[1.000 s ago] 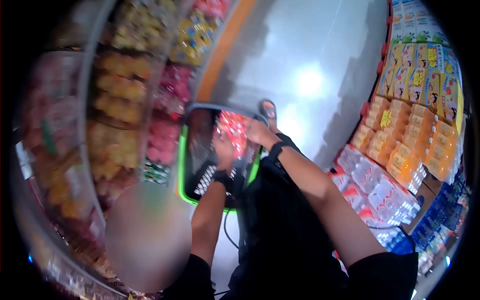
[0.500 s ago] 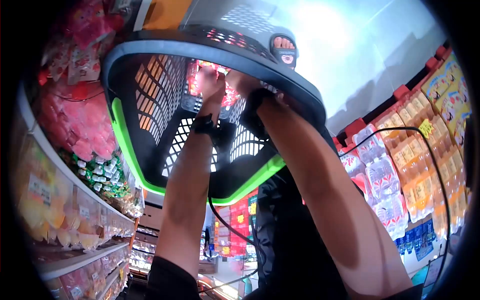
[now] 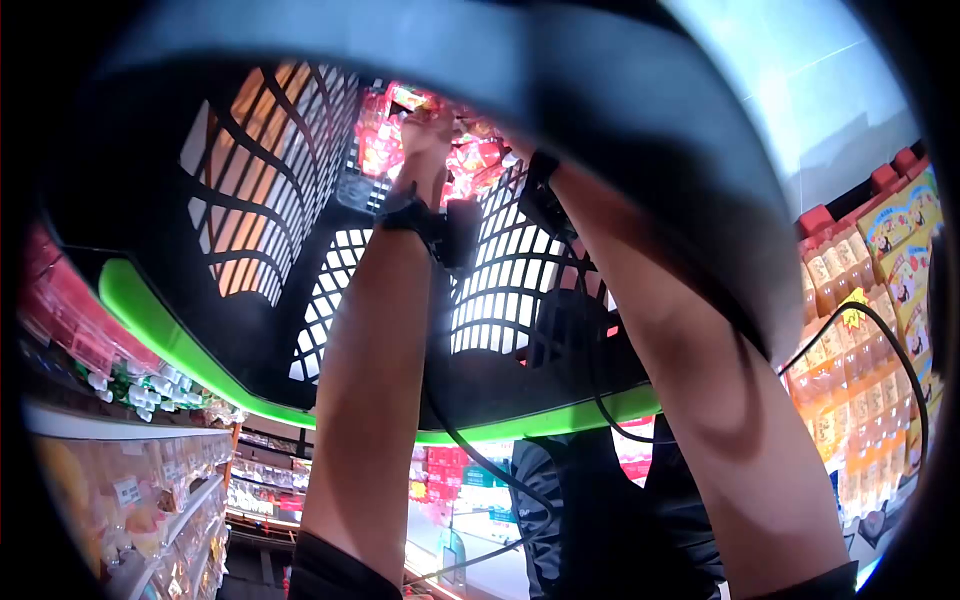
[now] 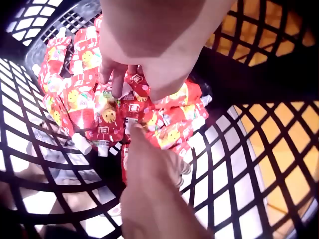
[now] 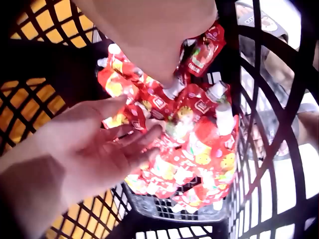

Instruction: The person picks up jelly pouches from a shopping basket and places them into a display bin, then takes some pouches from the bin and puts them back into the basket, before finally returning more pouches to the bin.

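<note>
Red drink pouches with white caps (image 4: 79, 102) lie heaped in a black shopping basket (image 3: 170, 330) with a green-edged rim. My left hand (image 5: 99, 144) reaches in among them, its fingers relaxed and slightly bent against the pouches. From the other side my right hand (image 4: 152, 164) touches the heap near a white cap with one extended finger; its other fingers bend to the side. A darker red pouch (image 5: 204, 52) lies beside the right hand. In the head view the left hand (image 3: 425, 145) overlaps the pouches, while the basket's rim mostly hides the right hand.
Shelves of packaged sweets (image 3: 130, 500) stand on the left, with green and pink bags above. Orange bottled drinks (image 3: 850, 400) are stacked on the right. A black cable (image 3: 900, 360) loops near my right arm. A sandalled foot (image 5: 264, 22) shows beyond the basket's lattice.
The head view has come much closer to the basket, whose rim now crosses the top. Both arms reach deeper into it. Bottle stacks and left shelves have shifted in view.
</note>
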{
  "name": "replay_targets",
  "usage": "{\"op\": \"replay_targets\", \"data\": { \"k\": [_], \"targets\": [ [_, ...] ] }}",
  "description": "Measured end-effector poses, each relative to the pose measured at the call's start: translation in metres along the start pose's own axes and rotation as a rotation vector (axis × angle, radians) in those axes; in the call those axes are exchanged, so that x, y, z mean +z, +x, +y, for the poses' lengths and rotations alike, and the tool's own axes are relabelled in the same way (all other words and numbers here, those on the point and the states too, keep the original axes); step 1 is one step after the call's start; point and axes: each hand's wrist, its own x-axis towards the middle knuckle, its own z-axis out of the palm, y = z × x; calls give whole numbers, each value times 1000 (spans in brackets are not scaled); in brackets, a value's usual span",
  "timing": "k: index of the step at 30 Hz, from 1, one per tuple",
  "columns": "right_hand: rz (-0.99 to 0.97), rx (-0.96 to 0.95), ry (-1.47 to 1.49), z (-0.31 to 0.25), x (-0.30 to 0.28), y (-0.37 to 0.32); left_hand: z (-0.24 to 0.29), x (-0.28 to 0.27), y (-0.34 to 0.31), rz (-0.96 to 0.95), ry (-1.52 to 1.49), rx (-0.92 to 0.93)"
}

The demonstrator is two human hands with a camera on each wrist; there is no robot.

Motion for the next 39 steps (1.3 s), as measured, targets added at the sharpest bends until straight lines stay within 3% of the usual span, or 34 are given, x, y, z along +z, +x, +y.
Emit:
{"op": "replay_targets", "data": {
  "k": [4,8,12,14,17,18,19,20,22,23,24,25,27,28,29,30,32,33,34,35,38,39],
  "targets": [
    [72,-35,-26,4,-2,4,-10,-3,-5,-6,-173,-56],
    [-101,229,614,34,29,25,-4,4,-38,-110,-281,-128],
    [175,-163,248,31,11,26,-2,15,-59,-131,-352,-145],
    [119,-374,-1,36,-11,9,-3,21,-68,-125,-387,-165],
    [51,-309,94,50,23,40,5,28,-86,-58,-446,-137],
    [66,-537,91,59,28,39,12,30,-87,-18,-481,-91],
    [-14,-574,233,55,19,26,13,32,-84,18,-510,-55],
    [-100,-602,375,54,14,15,12,24,-80,-82,-556,-42],
    [-147,-458,581,35,19,-12,22,15,-85,-103,-558,-77],
    [-168,-610,657,29,10,-16,45,10,-99,-101,-509,-96],
    [-203,-761,734,23,0,-21,65,10,-114,25,-409,-170],
    [-383,-369,1008,8,-18,-36,84,0,-130,-75,-372,-144],
    [-516,0,1035,-7,-39,-55,96,-19,-144,-175,-354,-171],
    [-489,138,1114,-18,-62,-68,117,-21,-169,-140,-416,-85],
    [-458,279,1193,-29,-85,-86,119,-29,-181,-89,-474,-197],
    [-425,292,1408,-33,-109,-107,108,-43,-187,-186,-443,-129],
    [-362,248,1538,-37,-124,-117,120,-63,-203,-186,-470,-21],
    [-333,223,1602,-39,-131,-121,135,-56,-223,-98,-556,-1],
    [-366,400,1668,-54,-172,-127,147,-61,-231,-29,-556,-64],
    [-404,602,1719,-65,-209,-142,159,-68,-247,-69,-600,-11],
    [-483,602,1802,-89,-299,-192,216,-89,-326,-244,-643,139],
    [-575,490,1906,-93,-330,-213,233,-95,-351,-267,-577,193]
  ]
}}
